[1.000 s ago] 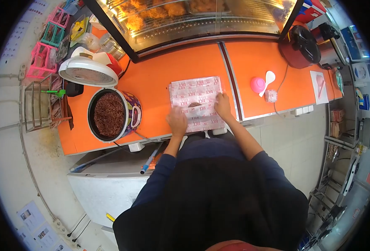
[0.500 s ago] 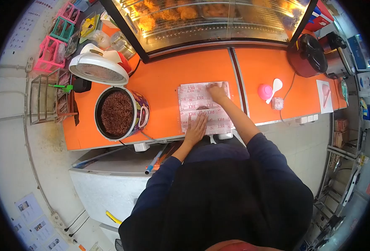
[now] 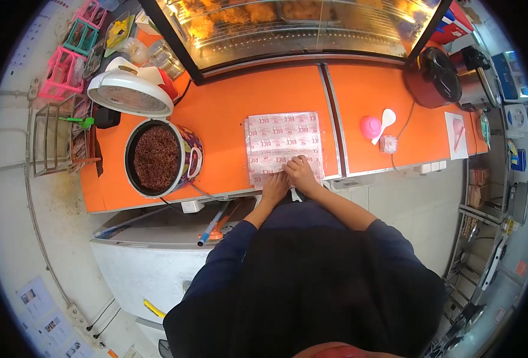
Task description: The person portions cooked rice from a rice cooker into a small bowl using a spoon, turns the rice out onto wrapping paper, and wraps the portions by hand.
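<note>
Printed wrapping paper (image 3: pixel 285 134) with red lettering lies flat on the orange counter (image 3: pixel 222 113). My left hand (image 3: pixel 275 187) is at the paper's near edge, its fingers resting on the sheet. Right beside it, my right hand (image 3: pixel 301 176) has its fingers bent down on the paper near the same edge. Both hands touch the sheet and almost touch each other. Whether the fingertips pinch the paper is too small to tell. To the left stands an open rice cooker (image 3: pixel 193 162) with dark reddish rice (image 3: pixel 156 158) inside.
A lit glass display case (image 3: pixel 311 36) with fried food stands behind the paper. On the right are a pink bowl (image 3: pixel 370 127), a white rice paddle (image 3: pixel 388 117), a small wrapped packet (image 3: pixel 388 144) and a dark red cooker (image 3: pixel 433 80). The cooker's white lid (image 3: pixel 129 93) stands raised.
My right hand has come down from the paper's far edge to its near edge, beside my left hand. The dark spot seen at the paper's middle is now covered by paper.
</note>
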Demonstrator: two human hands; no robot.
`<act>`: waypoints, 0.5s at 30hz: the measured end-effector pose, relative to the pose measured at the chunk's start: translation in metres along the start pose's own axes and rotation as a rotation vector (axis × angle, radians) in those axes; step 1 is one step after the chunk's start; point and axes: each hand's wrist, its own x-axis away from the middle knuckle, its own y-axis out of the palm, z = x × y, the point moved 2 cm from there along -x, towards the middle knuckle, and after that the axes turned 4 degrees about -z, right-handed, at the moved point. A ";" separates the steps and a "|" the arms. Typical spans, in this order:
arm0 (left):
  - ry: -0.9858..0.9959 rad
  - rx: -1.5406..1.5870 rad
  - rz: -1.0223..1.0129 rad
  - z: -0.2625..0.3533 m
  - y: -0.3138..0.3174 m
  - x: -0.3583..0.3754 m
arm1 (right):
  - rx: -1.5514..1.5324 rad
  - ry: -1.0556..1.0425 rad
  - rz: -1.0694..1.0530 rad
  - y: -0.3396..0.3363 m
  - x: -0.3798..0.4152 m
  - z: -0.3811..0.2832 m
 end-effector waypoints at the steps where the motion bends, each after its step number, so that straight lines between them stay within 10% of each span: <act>1: 0.043 -0.051 0.092 0.000 -0.005 0.002 | -0.017 0.025 0.003 -0.002 0.001 0.000; 8: 0.360 -0.343 0.611 -0.010 -0.043 0.027 | 0.077 -0.100 -0.114 0.005 0.014 0.008; 15: 0.274 -0.114 0.385 -0.055 -0.031 0.005 | -0.058 0.066 -0.106 0.012 0.045 0.037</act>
